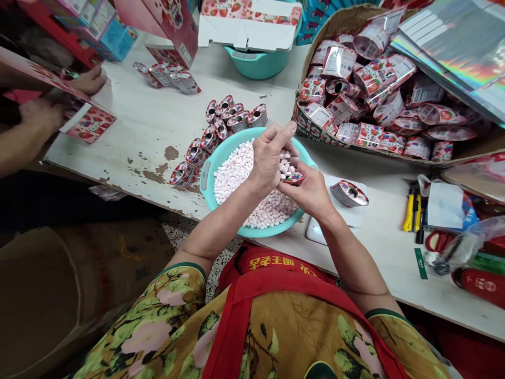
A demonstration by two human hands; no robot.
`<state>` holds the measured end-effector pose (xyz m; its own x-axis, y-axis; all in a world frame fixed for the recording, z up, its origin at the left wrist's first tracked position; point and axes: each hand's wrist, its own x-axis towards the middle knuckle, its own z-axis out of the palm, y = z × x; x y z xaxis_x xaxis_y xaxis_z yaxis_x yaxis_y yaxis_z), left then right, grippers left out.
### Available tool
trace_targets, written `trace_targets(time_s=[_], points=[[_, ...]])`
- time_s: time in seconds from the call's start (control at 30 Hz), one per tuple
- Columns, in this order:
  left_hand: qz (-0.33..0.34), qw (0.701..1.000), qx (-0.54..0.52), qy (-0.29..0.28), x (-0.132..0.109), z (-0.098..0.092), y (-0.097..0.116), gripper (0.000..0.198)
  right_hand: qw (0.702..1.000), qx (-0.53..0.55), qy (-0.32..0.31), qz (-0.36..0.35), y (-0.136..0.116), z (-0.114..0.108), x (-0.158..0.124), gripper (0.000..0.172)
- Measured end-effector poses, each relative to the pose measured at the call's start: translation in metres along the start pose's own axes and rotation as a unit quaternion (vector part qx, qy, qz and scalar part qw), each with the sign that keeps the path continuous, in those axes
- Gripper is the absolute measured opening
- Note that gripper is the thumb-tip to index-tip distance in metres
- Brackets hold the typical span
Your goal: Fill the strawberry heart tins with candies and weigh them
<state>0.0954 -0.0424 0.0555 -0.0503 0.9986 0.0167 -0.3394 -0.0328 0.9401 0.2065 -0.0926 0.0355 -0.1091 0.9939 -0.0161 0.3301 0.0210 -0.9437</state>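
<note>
A turquoise basin [208, 158] full of small pale pink candies [235, 163] sits at the table's front edge. Above it, my left hand [270, 155] is curled round a handful of the candies, some showing past its fingers. My right hand [311, 192] grips a strawberry-printed packet [295, 177] just below that handful. The packet's body is partly hidden by my hands. To the right, another printed packet [349, 193] rests on a white scale [353, 215]. Several standing packets [209, 138] with dark round openings cluster behind and left of the basin.
A cardboard box [315, 134] of printed packets stands at the back right, silver sheets [457, 47] on top. Yellow cutters [409, 210] and a red bottle [479, 284] lie at right. Another person's hands [43, 121] hold a printed carton [90, 123] at left. A second turquoise basin [258, 64] stands behind.
</note>
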Motion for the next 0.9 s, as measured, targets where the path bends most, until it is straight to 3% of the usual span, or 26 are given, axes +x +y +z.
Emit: trace_targets(time_s=[0.47, 0.7, 0.8, 0.9], points=[[-0.002, 1.0, -0.008, -0.004, -0.011, 0.006, 0.017, 0.05, 0.996, 0.068, 0.046, -0.031, 0.008, 0.01, -0.001, 0.04], [-0.009, 0.999, 0.036, -0.002, -0.004, -0.017, 0.035, 0.035, 0.993, 0.101, 0.063, -0.028, 0.016, 0.0, -0.007, 0.046], [-0.004, 0.982, 0.166, -0.089, -0.008, -0.028, 0.039, 0.027, 0.994, 0.078, 0.069, -0.034, 0.017, -0.005, -0.006, 0.043], [0.019, 0.903, 0.374, -0.213, -0.013, -0.033, 0.043, 0.018, 0.997, 0.051, 0.042, -0.051, 0.019, -0.005, -0.002, 0.036]])
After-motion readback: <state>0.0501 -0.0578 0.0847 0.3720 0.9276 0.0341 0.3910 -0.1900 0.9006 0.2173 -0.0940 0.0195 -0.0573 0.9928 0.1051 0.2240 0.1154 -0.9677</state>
